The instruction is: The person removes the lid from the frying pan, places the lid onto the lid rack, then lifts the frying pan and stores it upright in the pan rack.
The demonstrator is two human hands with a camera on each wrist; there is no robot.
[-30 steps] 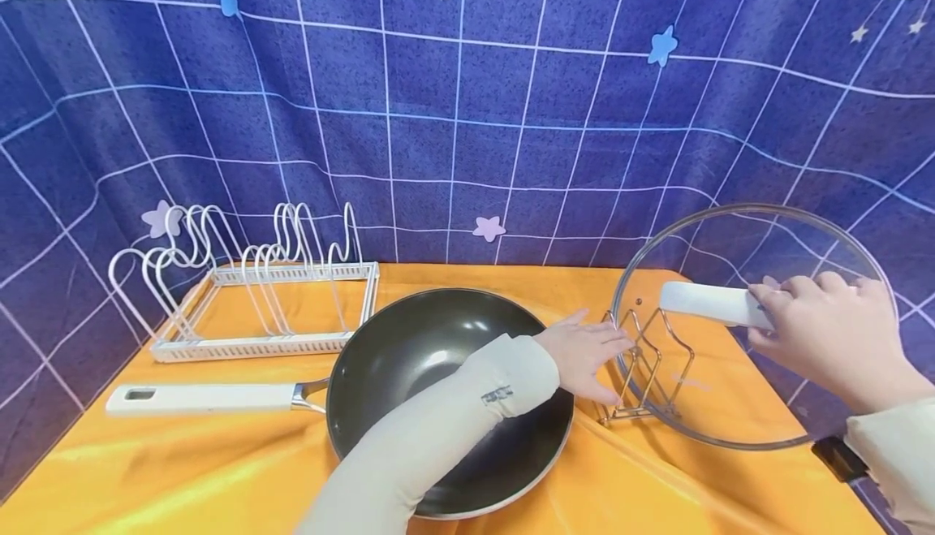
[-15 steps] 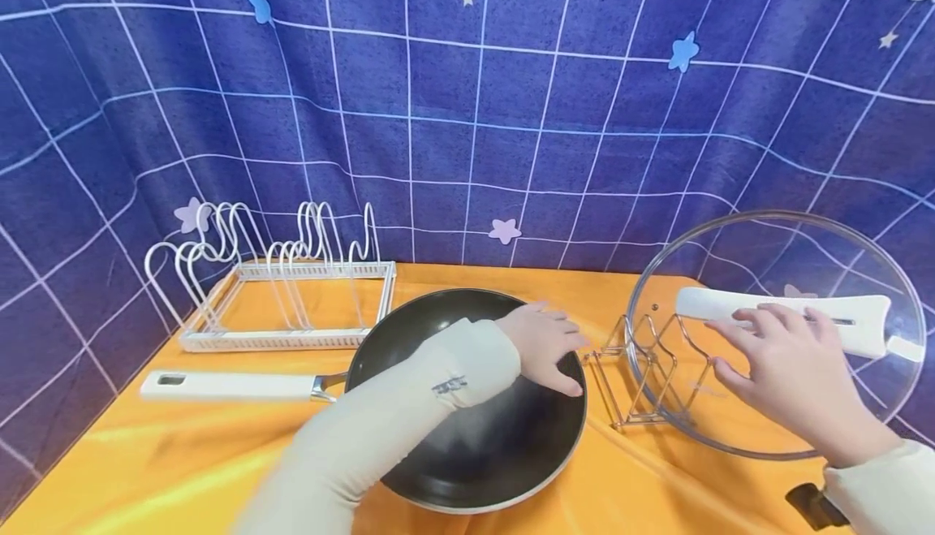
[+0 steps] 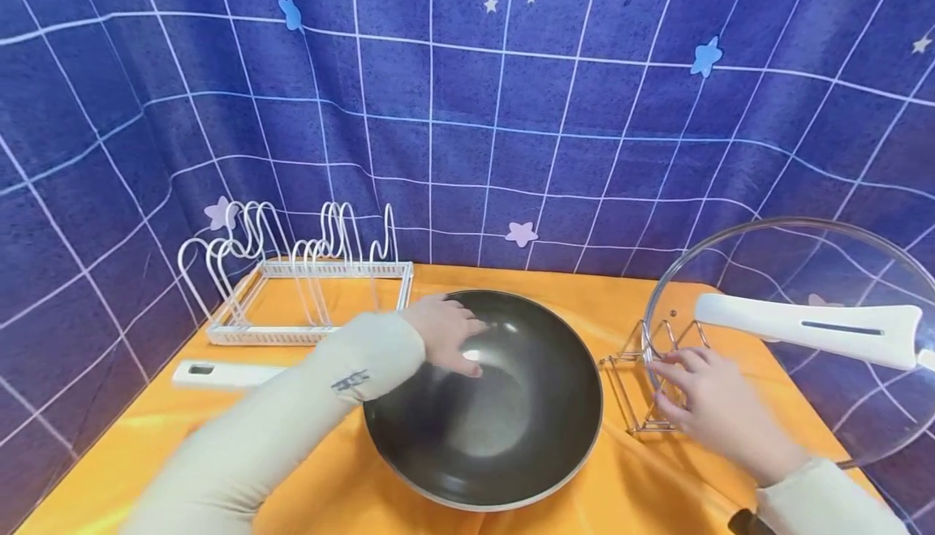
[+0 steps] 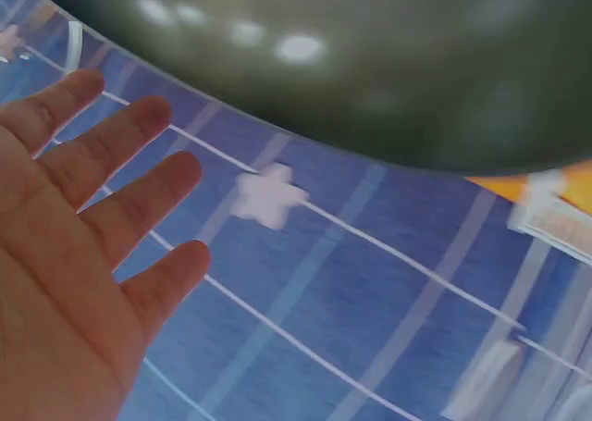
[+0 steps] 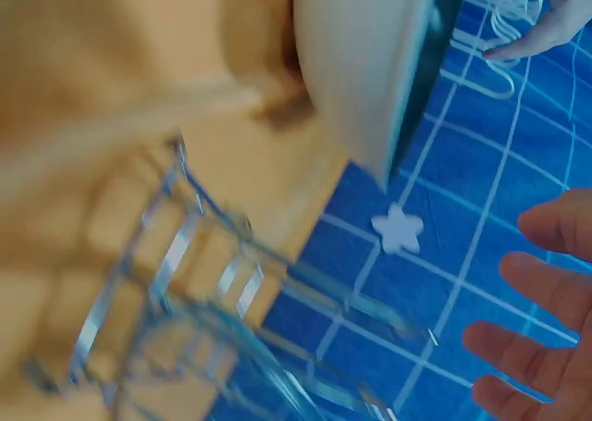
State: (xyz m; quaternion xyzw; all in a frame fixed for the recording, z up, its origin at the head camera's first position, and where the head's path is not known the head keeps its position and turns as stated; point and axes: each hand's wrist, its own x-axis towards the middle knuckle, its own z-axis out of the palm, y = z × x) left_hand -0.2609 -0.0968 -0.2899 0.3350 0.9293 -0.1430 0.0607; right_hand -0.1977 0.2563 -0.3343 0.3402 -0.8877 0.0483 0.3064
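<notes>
A dark wok (image 3: 504, 405) with a white handle (image 3: 226, 374) sits on the orange cloth. My left hand (image 3: 445, 334) hovers over the wok's left part, fingers spread and holding nothing; its sleeve hides part of the handle. In the left wrist view the palm and straight fingers (image 4: 139, 217) show beside the wok's rim. My right hand (image 3: 719, 405), fingers loosely bent around nothing, is in front of a small metal wire rack (image 3: 631, 381). A glass lid (image 3: 774, 259) with a long white handle (image 3: 811, 326) stands upright in that rack, apart from the hand.
A white wire rack (image 3: 277, 335) with curved prongs stands at the back left of the orange-covered table (image 3: 584, 511). A blue gridded curtain (image 3: 467, 153) hangs behind the table.
My right hand has let go of the lid's handle and drawn left and down from it; the lid stays in the rack. My left hand has moved left from near the rack across the wok.
</notes>
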